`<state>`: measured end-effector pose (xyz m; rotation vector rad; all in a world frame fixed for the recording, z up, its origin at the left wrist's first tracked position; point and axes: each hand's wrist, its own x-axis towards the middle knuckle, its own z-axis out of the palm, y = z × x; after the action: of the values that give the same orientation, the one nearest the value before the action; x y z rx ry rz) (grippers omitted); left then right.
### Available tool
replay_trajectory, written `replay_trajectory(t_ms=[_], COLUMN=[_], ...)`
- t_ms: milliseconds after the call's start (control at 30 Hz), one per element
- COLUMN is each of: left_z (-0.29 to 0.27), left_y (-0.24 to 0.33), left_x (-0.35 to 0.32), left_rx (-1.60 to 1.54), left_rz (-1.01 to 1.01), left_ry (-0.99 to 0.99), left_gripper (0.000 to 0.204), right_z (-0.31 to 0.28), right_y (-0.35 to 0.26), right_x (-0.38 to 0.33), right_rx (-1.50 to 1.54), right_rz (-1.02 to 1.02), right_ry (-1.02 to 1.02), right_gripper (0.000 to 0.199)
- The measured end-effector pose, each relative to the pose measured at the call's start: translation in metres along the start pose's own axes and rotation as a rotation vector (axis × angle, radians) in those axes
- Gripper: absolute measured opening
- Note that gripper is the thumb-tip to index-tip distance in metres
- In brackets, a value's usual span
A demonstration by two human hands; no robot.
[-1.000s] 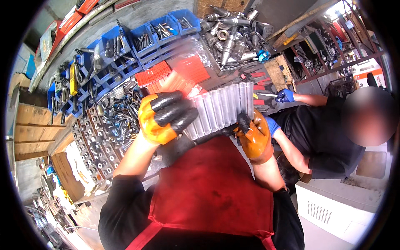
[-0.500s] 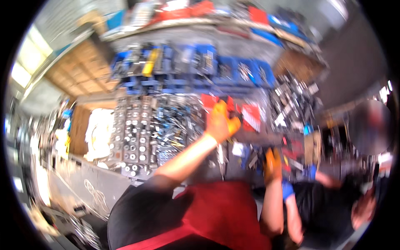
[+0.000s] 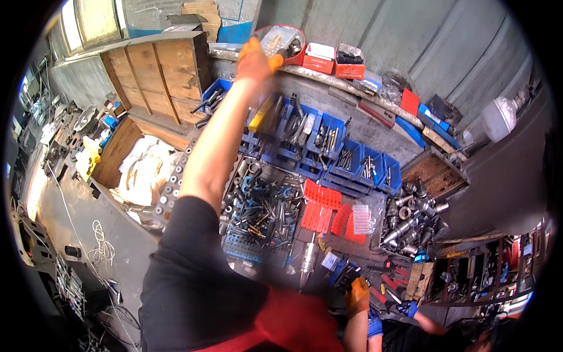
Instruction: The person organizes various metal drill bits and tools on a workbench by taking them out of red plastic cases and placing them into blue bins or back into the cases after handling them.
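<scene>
My left hand (image 3: 255, 61), in an orange glove, reaches up to the ledge behind the bench. Its thumb stands apart from the fingers, beside a red round tub (image 3: 300, 54) with a clear plastic box (image 3: 278, 40) and metal parts in it. No held thing can be made out. My right hand (image 3: 357, 297), also orange-gloved, is low by the bench's front edge, next to dark parts and a blue case (image 3: 335, 271); its fingertips are hard to make out. Between the hands lie red plastic racks (image 3: 319, 202) and a silver spindle-like tool holder (image 3: 308, 262).
Blue bins (image 3: 329, 135) of tools line the back. A blue perforated tray (image 3: 246, 249) bears loose cutters and bits. Metal holders (image 3: 410, 220) are heaped at right. A co-worker's blue-gloved hand (image 3: 409, 308) is close to my right hand. An open wooden crate (image 3: 111, 158) stands left.
My left hand has left the red racks and moved up and away to the tub on the ledge. The view has shifted. My right hand stays low on the right.
</scene>
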<state>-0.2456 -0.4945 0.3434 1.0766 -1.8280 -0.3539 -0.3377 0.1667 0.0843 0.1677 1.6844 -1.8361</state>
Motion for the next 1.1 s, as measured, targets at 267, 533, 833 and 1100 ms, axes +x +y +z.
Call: replay_trajectory(t_ms=[267, 533, 833, 1100], left_z=[0.068, 0.074, -0.02, -0.078], left_y=[-0.01, -0.024, 0.06, 0.135], left_x=[0.083, 0.093, -0.026, -0.26], left_rx=[0.477, 0.375, -1.731, -2.472], left_rz=[-0.101, -0.003, -0.028, -0.315], left_ry=[-0.314, -0.162, -0.564, -1.011], left_gripper=[0.078, 0.062, 0.071, 0.113], right_z=[0.033, 0.002, 0.02, 0.101], right_y=[-0.025, 0.011, -0.009, -0.098], right_x=[-0.007, 0.011, 0.011, -0.039], right_rx=[-0.08, 0.054, -0.167, -0.308], right_rz=[-0.059, 0.066, -0.148, -0.484], right_ry=[-0.112, -0.06, -0.057, -0.286], right_gripper=[0.021, 0.014, 0.018, 0.042])
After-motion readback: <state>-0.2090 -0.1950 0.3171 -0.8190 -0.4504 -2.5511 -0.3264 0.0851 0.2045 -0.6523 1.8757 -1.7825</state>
